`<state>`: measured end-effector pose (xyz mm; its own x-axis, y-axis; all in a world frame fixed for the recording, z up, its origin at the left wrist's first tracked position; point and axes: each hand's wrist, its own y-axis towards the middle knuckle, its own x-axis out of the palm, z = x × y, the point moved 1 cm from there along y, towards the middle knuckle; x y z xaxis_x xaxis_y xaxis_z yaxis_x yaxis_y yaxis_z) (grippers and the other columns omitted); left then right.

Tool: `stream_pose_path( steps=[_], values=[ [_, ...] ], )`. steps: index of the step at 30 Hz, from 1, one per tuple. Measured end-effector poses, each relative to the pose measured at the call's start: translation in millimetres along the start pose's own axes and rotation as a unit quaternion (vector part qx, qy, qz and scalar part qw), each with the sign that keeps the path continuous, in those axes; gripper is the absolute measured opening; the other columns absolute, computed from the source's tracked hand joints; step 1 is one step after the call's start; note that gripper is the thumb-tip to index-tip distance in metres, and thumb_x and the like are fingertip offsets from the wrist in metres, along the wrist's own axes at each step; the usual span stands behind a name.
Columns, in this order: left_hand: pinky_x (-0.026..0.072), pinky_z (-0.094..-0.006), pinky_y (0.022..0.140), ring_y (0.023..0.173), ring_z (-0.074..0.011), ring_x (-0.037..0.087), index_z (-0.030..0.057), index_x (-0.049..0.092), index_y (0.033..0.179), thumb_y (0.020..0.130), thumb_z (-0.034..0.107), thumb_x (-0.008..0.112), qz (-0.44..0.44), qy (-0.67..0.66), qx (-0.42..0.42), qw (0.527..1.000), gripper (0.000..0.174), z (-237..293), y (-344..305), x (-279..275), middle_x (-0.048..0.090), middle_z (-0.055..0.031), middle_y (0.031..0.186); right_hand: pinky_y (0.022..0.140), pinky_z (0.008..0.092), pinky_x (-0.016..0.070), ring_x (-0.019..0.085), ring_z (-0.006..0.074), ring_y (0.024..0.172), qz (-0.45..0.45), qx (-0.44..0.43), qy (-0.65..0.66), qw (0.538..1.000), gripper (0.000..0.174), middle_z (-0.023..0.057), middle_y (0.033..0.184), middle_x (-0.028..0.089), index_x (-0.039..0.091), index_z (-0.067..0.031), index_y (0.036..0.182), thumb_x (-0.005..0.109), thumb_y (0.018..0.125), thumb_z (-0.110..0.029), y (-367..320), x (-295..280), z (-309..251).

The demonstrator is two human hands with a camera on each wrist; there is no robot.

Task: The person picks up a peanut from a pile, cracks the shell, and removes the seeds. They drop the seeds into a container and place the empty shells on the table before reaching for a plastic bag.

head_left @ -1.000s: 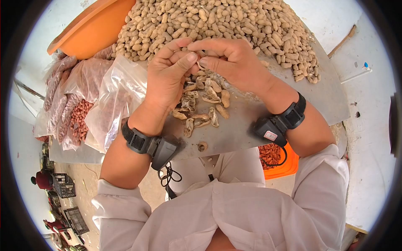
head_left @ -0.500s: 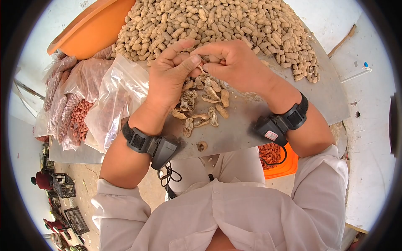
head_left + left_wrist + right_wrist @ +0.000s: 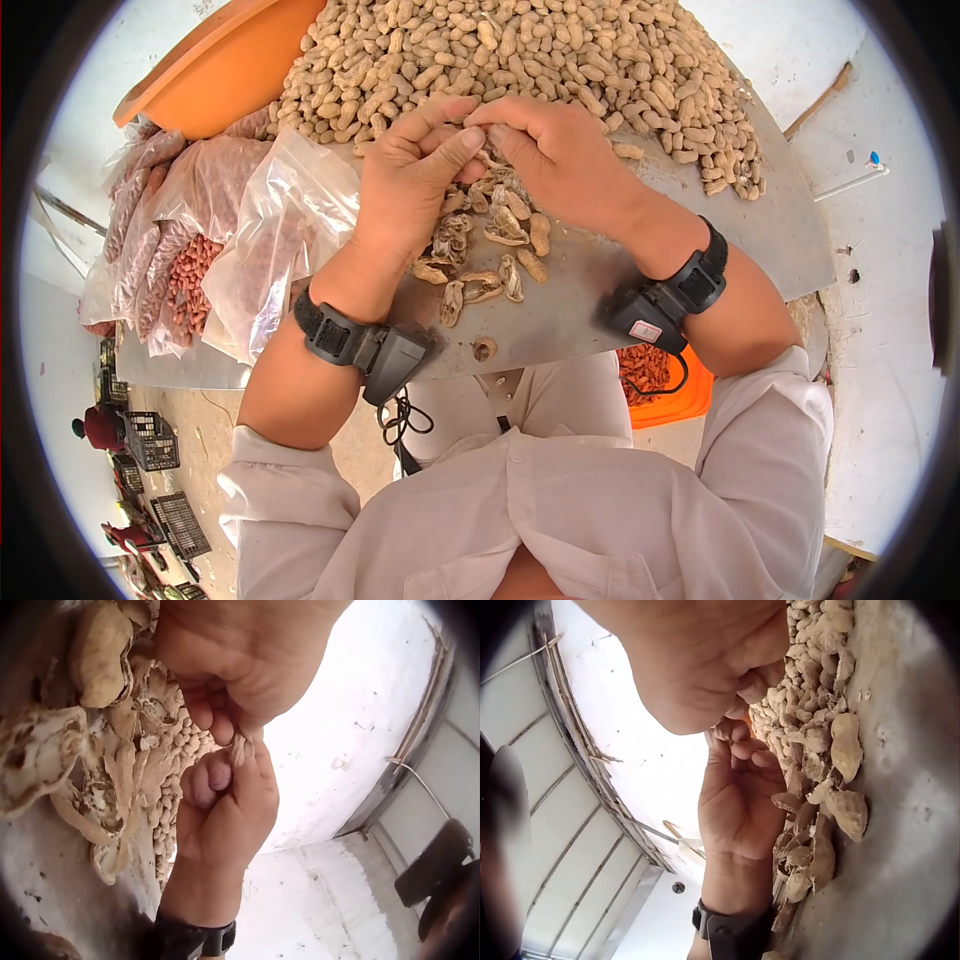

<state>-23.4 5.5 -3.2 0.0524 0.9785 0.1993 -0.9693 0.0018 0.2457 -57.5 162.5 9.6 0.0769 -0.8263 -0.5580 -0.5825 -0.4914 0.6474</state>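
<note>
A small, pale piece of peanut shell (image 3: 239,752) is pinched at the meeting fingertips of the left hand (image 3: 412,172) and right hand (image 3: 562,163). Tan, split shells (image 3: 507,229) lie loosely heaped on the table (image 3: 570,310) near them.

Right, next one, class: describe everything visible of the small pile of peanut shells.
The pile of peanut shells lies loose on the grey table, on the near side of the big peanut heap. It looks tan, wrinkled and dry. Many shells are split open, showing pale insides with dark patches; a few pieces look whole. They lie at mixed angles, some overlapping. The left hand and right hand partly hide its far end, so any touch there is unclear.
</note>
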Motion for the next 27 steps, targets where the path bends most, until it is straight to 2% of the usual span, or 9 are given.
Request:
stream_pose_path(
  steps=[2, 5, 8, 11, 14, 17, 23, 26, 27],
  values=[
    [0.0465, -0.0180, 0.061, 0.068, -0.0074, 0.056, -0.0015, 0.056, 0.111, 0.084, 0.009, 0.063, 0.001, -0.009, -0.001, 1.000, 0.030, 1, 0, 3, 0.062, -0.0031, 0.079, 0.053, 0.0283, 0.0419, 0.053, 0.0138, 0.058, 0.035, 0.001, 0.031, 0.999, 0.020, 0.0044, 0.069, 0.060, 0.060, -0.0039, 0.100, 0.050, 0.085, -0.012, 0, 4, 7],
    [0.0464, -0.0189, 0.063, 0.069, -0.0073, 0.055, -0.0021, 0.056, 0.112, 0.084, 0.007, 0.063, -0.020, 0.016, 0.004, 1.000, 0.030, 1, 0, 1, 0.062, -0.0034, 0.081, 0.049, 0.0241, 0.0366, 0.045, 0.0087, 0.054, -0.034, 0.114, 0.114, 0.986, 0.020, -0.0006, 0.063, 0.051, 0.060, -0.0030, 0.100, 0.049, 0.088, -0.014, 1, -4, -1],
    [0.0446, -0.0184, 0.062, 0.069, -0.0064, 0.054, -0.0027, 0.055, 0.114, 0.083, 0.006, 0.063, -0.036, 0.046, 0.022, 0.998, 0.033, 4, -2, -1, 0.061, -0.0019, 0.080, 0.046, 0.0203, 0.0294, 0.036, 0.0051, 0.052, -0.048, 0.248, 0.349, 0.903, 0.020, -0.0046, 0.059, 0.040, 0.060, -0.0023, 0.098, 0.048, 0.091, -0.016, 0, -1, 1],
    [0.0423, -0.0174, 0.061, 0.068, -0.0052, 0.052, -0.0018, 0.055, 0.114, 0.082, 0.006, 0.064, -0.036, 0.098, 0.044, 0.994, 0.034, 3, -4, -3, 0.059, 0.0003, 0.078, 0.045, 0.0199, 0.0257, 0.031, 0.0054, 0.050, -0.040, 0.258, 0.429, 0.865, 0.021, -0.0048, 0.057, 0.037, 0.059, -0.0005, 0.097, 0.046, 0.093, -0.017, 0, 2, 4],
    [0.0402, -0.0171, 0.060, 0.067, -0.0048, 0.050, -0.0002, 0.059, 0.110, 0.080, 0.005, 0.065, -0.013, 0.130, 0.073, 0.989, 0.031, 6, -5, 1, 0.057, 0.0020, 0.076, 0.044, 0.0206, 0.0247, 0.030, 0.0056, 0.050, -0.037, 0.264, 0.424, 0.866, 0.021, -0.0044, 0.057, 0.038, 0.058, -0.0001, 0.097, 0.045, 0.093, -0.016, 0, 3, 2],
    [0.0405, -0.0179, 0.059, 0.065, -0.0053, 0.049, 0.0010, 0.063, 0.103, 0.079, 0.004, 0.066, -0.003, 0.202, 0.153, 0.967, 0.024, 3, -3, -3, 0.057, 0.0017, 0.076, 0.044, 0.0208, 0.0258, 0.032, 0.0044, 0.049, -0.038, 0.273, 0.448, 0.851, 0.019, -0.0044, 0.056, 0.039, 0.057, 0.0004, 0.092, 0.045, 0.091, -0.014, 0, 2, 0],
    [0.0421, -0.0200, 0.057, 0.063, -0.0071, 0.050, 0.0002, 0.067, 0.090, 0.079, 0.003, 0.065, 0.033, 0.279, 0.190, 0.941, 0.012, 11, -5, 2, 0.058, -0.0020, 0.075, 0.044, 0.0212, 0.0253, 0.031, 0.0038, 0.050, -0.065, 0.256, 0.392, 0.881, 0.020, -0.0053, 0.057, 0.040, 0.057, 0.0000, 0.088, 0.047, 0.091, -0.017, 0, 0, -1],
    [0.0422, -0.0203, 0.055, 0.062, -0.0073, 0.051, 0.0003, 0.068, 0.088, 0.078, 0.004, 0.066, 0.032, 0.314, 0.210, 0.925, 0.011, 14, -5, 0, 0.059, -0.0034, 0.074, 0.047, 0.0240, 0.0311, 0.038, 0.0061, 0.052, -0.076, 0.248, 0.339, 0.905, 0.024, -0.0018, 0.058, 0.045, 0.058, 0.0021, 0.084, 0.047, 0.091, -0.019, 2, -2, -3],
    [0.0422, -0.0201, 0.055, 0.062, -0.0073, 0.051, 0.0004, 0.068, 0.088, 0.078, 0.004, 0.066, 0.033, 0.309, 0.213, 0.926, 0.011, 13, -5, -1, 0.060, -0.0035, 0.074, 0.049, 0.0254, 0.0334, 0.040, 0.0078, 0.054, -0.074, 0.220, 0.293, 0.927, 0.025, 0.0000, 0.059, 0.046, 0.058, 0.0027, 0.083, 0.048, 0.090, -0.019, 2, -2, -2]
  ],
)
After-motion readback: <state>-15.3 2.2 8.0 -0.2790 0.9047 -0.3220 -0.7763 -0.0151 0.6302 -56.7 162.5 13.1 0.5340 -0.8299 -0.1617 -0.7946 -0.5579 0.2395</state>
